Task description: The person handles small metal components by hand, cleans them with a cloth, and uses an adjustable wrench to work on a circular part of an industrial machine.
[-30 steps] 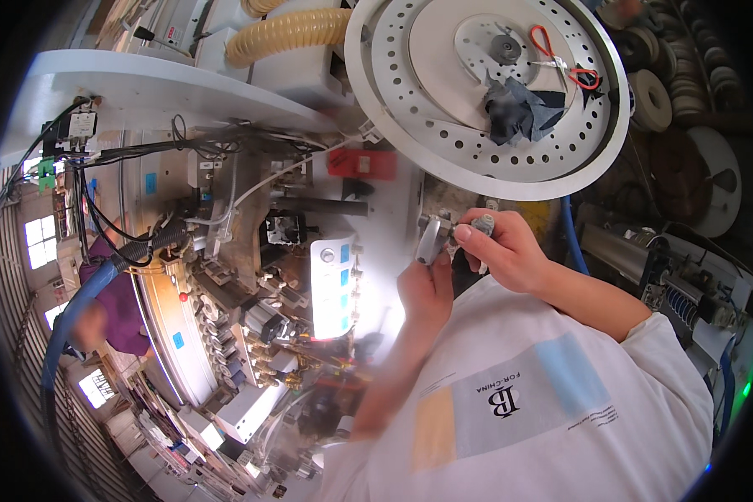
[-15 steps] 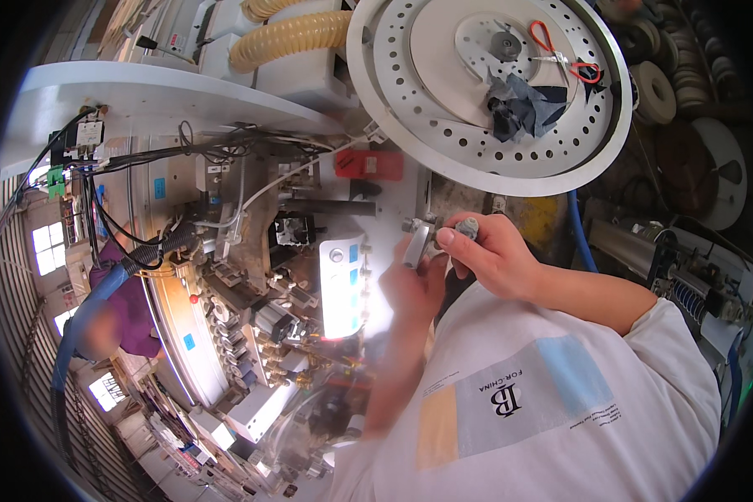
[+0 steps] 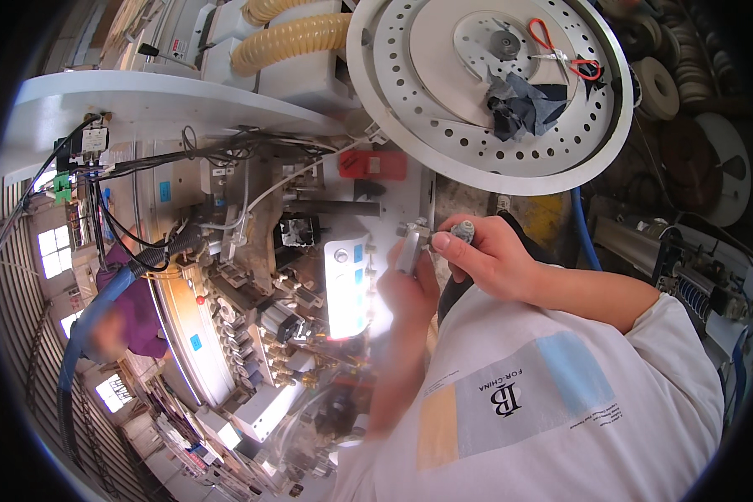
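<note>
In front of my shirt, my two hands are close together. My left hand (image 3: 410, 293) is closed round a flat, silvery metal piece (image 3: 409, 252), with a small metal fitting (image 3: 416, 227) at its upper end. Just to the right, my right hand (image 3: 495, 258) grips a grey, knob-like cylindrical piece (image 3: 463, 231) whose rounded end sticks out above the thumb. The right thumb tip is close to the metal fitting; whether they touch I cannot tell. Glare and blur soften the left hand, and its fingers are partly hidden.
Above my hands is a round white perforated disc (image 3: 510, 177) carrying red-handled scissors (image 3: 540, 35) and dark scraps (image 3: 525, 107). Machinery with a bright white panel (image 3: 347, 289), a red box (image 3: 372, 165) and cables lies left. Another person in purple (image 3: 138, 318) is far left.
My left hand has shifted slightly left and down, with the metal piece in it, widening the gap between the hands. My right hand keeps its grip, nearly still.
</note>
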`<state>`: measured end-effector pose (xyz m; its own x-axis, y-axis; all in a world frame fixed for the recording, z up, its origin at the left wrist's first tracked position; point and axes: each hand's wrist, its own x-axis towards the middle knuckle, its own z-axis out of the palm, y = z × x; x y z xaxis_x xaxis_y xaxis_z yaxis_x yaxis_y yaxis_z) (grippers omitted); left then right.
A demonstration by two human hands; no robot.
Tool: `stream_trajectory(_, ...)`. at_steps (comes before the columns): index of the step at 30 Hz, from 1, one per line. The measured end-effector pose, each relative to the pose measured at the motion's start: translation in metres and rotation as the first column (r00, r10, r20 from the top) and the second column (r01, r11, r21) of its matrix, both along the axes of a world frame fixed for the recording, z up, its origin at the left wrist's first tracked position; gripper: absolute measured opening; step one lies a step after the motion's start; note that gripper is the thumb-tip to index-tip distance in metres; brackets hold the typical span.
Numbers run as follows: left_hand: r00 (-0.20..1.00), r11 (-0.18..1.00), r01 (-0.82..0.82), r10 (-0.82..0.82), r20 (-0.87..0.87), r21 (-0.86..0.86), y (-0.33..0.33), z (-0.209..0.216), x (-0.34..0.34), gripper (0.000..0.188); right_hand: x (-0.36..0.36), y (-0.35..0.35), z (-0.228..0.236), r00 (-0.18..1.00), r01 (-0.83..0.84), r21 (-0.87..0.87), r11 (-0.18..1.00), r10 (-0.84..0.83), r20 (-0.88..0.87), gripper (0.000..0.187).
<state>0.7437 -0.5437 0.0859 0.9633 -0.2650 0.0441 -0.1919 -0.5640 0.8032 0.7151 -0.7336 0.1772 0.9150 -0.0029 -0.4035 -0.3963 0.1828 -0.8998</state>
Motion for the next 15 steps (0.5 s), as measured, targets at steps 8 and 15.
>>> stream_trajectory(8,0.999,0.999,-0.025,0.023,-0.047,-0.034,-0.003,0.007,-0.004,0.028,-0.005,0.001,0.0,0.999,0.027,0.038,0.999,-0.028,0.027,0.038)
stream_trajectory(15,0.986,0.999,0.03,-0.035,-0.165,-0.037,-0.013,0.03,-0.007,0.038,-0.005,-0.004,0.002,0.998,0.02,0.051,0.998,-0.023,0.052,0.031)
